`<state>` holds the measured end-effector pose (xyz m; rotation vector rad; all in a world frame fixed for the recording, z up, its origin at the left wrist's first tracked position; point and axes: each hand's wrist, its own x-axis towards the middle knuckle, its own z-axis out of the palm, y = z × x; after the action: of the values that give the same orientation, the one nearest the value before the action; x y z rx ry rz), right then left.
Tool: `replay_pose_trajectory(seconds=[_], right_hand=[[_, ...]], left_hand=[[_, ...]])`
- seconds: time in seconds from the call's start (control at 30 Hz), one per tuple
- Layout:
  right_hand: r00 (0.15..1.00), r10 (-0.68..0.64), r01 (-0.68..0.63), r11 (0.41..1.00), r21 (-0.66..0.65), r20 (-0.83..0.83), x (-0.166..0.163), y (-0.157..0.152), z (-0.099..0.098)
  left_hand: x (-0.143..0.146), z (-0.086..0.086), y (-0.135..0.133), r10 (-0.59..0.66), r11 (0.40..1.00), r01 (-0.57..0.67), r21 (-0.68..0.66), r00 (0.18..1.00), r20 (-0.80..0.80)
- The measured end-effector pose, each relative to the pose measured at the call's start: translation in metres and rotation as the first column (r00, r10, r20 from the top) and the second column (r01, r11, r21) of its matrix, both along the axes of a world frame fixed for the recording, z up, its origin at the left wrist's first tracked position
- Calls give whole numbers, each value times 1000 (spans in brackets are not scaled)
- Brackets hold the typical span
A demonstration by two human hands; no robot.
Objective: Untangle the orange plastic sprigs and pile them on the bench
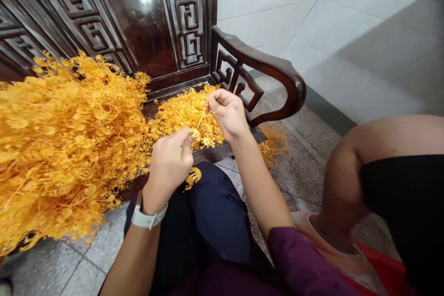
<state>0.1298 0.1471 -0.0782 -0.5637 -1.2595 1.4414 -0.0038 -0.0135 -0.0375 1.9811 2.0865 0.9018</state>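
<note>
My left hand (169,163), with a white watch at the wrist, is closed in a pinch on a small orange plastic sprig (194,133). My right hand (227,113) is closed too, pinching the upper end of the same sprig's thin stem. Both hands hover over the front edge of a dark carved wooden bench (243,136). A large heap of orange plastic sprigs (65,143) fills the bench on the left. A smaller pile of loose orange pieces (180,113) lies on the seat just behind my hands. One orange piece (193,176) rests on my dark trouser leg.
The bench's curved armrest (274,71) rises right of my right hand. More orange bits (274,143) lie on the speckled floor under it. Another person's bare knee and black shorts (381,171) sit at the right. A white tiled wall (329,18) stands behind.
</note>
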Motion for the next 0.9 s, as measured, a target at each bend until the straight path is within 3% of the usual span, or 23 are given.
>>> replay_pose_trajectory(seconds=[0.1,0.17,0.2,0.33,0.5,0.57,0.6,0.67,0.7,0.77,0.9], right_hand=[[960,-271,250,942,-223,-71,7,23,-22],[893,-448,427,865,-264,-26,16,39,-32],[883,-469,457,857,-239,9,20,46,-36],[949,-289,301,950,-84,127,20,63,-41],[882,-337,309,941,137,330,17,54,-32],[936,-198,189,980,61,290,20,30,-27],[972,-36,43,999,-25,231,21,14,-25],[964,246,-234,965,-122,96,20,-19,-20],[955,292,-284,951,-126,50,18,-34,-18],[957,289,-288,949,-128,-15,12,-57,-15],[988,93,-118,971,-208,-126,3,-66,-13]], left_hand=[[3,-2,-5,-17,1000,18,5,998,-62],[1,-5,-8,23,999,-21,34,998,-65],[-1,-6,-8,51,998,-48,48,997,-54],[-10,-7,-3,109,991,-110,72,994,22],[-12,-6,4,207,968,-224,110,967,150],[-10,-6,4,242,956,-267,120,952,188],[-9,-6,4,255,950,-283,132,947,196],[-7,-6,4,269,939,-301,167,945,188],[-6,-6,4,270,936,-301,184,947,175],[-5,-6,3,264,932,-290,218,954,143],[-5,-4,-1,238,937,-258,236,965,108]])
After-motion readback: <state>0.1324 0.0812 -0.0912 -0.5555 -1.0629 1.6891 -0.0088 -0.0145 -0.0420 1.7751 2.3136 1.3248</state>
